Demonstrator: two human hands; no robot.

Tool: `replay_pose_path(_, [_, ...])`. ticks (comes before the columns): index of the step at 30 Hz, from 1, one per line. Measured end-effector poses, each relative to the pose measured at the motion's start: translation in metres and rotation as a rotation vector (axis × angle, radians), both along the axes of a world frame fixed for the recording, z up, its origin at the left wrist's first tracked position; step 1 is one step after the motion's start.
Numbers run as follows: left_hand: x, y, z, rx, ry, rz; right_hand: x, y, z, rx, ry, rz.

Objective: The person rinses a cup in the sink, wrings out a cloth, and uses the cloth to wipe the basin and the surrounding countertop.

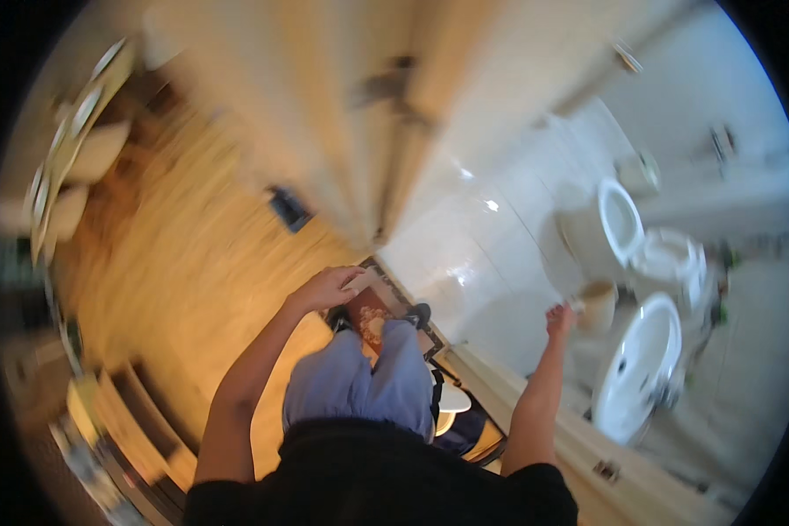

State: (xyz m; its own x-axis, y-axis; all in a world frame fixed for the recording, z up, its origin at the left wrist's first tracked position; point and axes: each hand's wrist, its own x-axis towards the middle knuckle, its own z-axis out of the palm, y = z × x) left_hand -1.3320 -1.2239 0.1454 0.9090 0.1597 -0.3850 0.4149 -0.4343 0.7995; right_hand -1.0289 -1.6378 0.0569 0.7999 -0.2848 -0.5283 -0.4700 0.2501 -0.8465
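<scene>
My left hand (329, 288) hangs over the wooden floor and a patterned doormat (375, 299), its fingers loosely apart with nothing in them. Through the doorway into a tiled bathroom reaches my right hand (559, 319), fingers curled. By its fingertips is a small pale blur, and I cannot tell whether the hand holds it. Just beyond stands a beige waste bin (598, 308), partly covered by that blur. A white washbasin (638, 368) is to the right of this hand, and a white toilet (619, 220) lies farther off.
A door frame (460, 85) and a door edge rise ahead, blurred. On the wooden floor (204, 217) sits a dark boxy object (290, 209). A table (72, 144) with chairs is far left; wooden furniture (138, 427) stands lower left. The bathroom tiles (486, 237) shine.
</scene>
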Motion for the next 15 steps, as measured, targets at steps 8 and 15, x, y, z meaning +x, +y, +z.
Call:
replay_pose_path(8, [-0.435,-0.056,-0.169,0.250,0.607,1.490,-0.071,0.006,-0.015,0.372,0.115,0.352])
replay_pose_path(15, [-0.484,-0.174,-0.131,-0.542,0.076,2.383,-0.112,0.059,-0.030,0.052,0.741,0.835])
